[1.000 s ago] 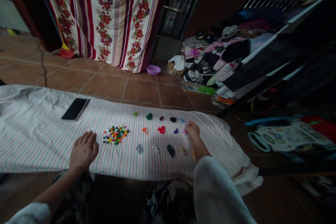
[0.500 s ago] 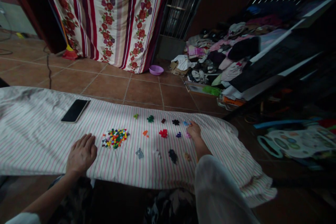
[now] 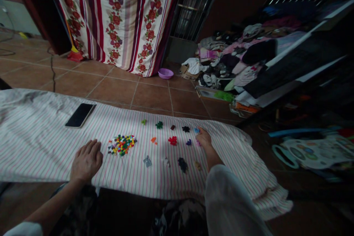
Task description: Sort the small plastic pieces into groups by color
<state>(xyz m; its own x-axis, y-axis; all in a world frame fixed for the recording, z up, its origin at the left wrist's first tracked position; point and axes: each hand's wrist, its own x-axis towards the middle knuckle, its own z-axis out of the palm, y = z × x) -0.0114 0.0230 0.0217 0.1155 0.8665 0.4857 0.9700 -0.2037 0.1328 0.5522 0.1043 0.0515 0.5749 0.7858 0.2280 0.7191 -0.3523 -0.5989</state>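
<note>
My left hand (image 3: 86, 159) lies flat on the striped cloth (image 3: 116, 173), fingers stretched out and holding nothing. Just right of it is a mixed pile of small coloured blocks (image 3: 122, 145). My right hand (image 3: 204, 138) is at the far right of the sorted groups, fingers drawn together with the tips at the light blue blocks (image 3: 196, 130). Whatever they pinch is too small to make out. Pink blocks (image 3: 198, 142) are partly hidden beneath that hand. Close by sit black blocks (image 3: 186, 129), purple blocks (image 3: 188, 142) and tan blocks (image 3: 198, 165).
More groups lie in rows: red blocks (image 3: 173, 140), dark green blocks (image 3: 159, 125), orange blocks (image 3: 153, 140), grey blocks (image 3: 147, 161) and dark grey blocks (image 3: 182, 165). A phone (image 3: 80, 115) rests at the back left. Beyond the cloth, a purple basin (image 3: 165, 73) stands on the floor.
The view has shifted very slightly. My right fingertips have moved a little at the light blue blocks; my left hand stays where it was.
</note>
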